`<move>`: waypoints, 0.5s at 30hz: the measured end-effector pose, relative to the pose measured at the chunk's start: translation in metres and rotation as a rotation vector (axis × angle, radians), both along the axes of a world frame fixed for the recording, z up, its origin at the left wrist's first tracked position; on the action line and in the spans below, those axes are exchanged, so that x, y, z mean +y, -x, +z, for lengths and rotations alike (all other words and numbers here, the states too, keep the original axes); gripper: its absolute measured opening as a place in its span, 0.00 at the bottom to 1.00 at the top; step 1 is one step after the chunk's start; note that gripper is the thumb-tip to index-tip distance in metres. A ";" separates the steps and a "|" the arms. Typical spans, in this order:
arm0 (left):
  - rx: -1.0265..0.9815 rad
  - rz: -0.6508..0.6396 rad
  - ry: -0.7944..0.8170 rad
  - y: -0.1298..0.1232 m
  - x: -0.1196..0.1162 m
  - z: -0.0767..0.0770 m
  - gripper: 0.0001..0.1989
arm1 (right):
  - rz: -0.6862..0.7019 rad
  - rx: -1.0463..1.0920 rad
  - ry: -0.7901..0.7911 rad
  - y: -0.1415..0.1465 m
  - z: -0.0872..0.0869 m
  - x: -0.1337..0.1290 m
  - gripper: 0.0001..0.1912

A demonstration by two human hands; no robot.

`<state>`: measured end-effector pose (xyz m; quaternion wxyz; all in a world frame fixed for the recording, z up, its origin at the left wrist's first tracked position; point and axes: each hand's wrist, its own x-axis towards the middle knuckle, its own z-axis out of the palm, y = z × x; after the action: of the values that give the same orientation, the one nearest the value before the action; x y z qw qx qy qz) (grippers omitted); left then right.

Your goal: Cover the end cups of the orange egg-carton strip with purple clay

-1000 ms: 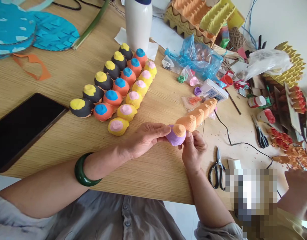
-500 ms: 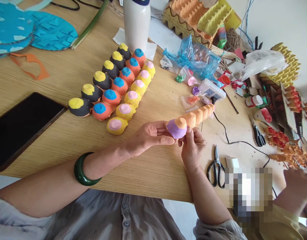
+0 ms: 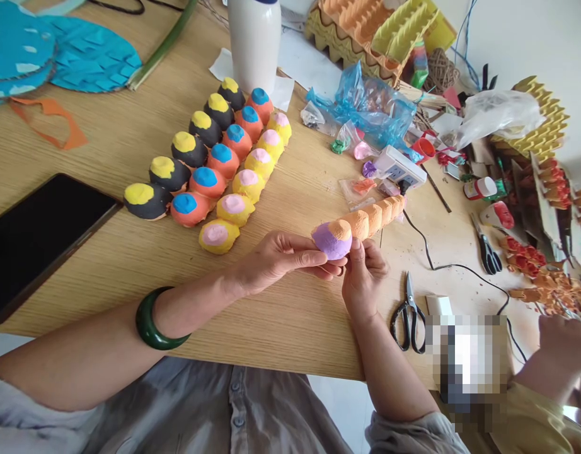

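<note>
Between my two hands is an orange egg-carton strip (image 3: 374, 218), its near cup coated in purple clay (image 3: 333, 244). My left hand (image 3: 283, 260) grips the purple end from the left, thumb in front and fingers beneath. My right hand (image 3: 365, 274) pinches the strip's near side with the thumb, the other fingers curled under. The strip's far end points up and to the right. Left of my hands lie three decorated strips: black with yellow tops (image 3: 189, 150), orange-red with blue tops (image 3: 222, 161), and yellow with pink tops (image 3: 247, 184).
A black phone (image 3: 45, 243) lies at left. Behind the strips stands a white bottle (image 3: 255, 47). Scissors (image 3: 408, 315), a power strip (image 3: 398, 166) with its cable and a blue plastic bag (image 3: 366, 104) are on the right. Another person's hand (image 3: 564, 353) shows at lower right.
My left fingers have shifted under the purple end, and the thumb sits a little higher against it. The strip stays held in both hands. The view has shifted slightly.
</note>
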<state>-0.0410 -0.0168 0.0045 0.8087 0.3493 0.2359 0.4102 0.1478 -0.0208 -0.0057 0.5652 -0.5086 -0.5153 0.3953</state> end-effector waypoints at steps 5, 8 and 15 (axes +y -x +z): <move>0.020 0.036 0.008 0.000 -0.001 0.002 0.10 | -0.001 -0.022 -0.035 0.003 0.002 -0.001 0.26; 0.049 0.070 -0.003 0.000 -0.001 0.001 0.11 | 0.000 -0.035 -0.013 0.004 0.004 -0.002 0.27; -0.081 -0.019 -0.024 0.000 -0.001 -0.003 0.15 | -0.060 -0.097 -0.008 0.003 0.005 0.000 0.29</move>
<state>-0.0411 -0.0177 0.0011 0.8172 0.3444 0.1949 0.4191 0.1452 -0.0213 -0.0003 0.5532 -0.5400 -0.5283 0.3511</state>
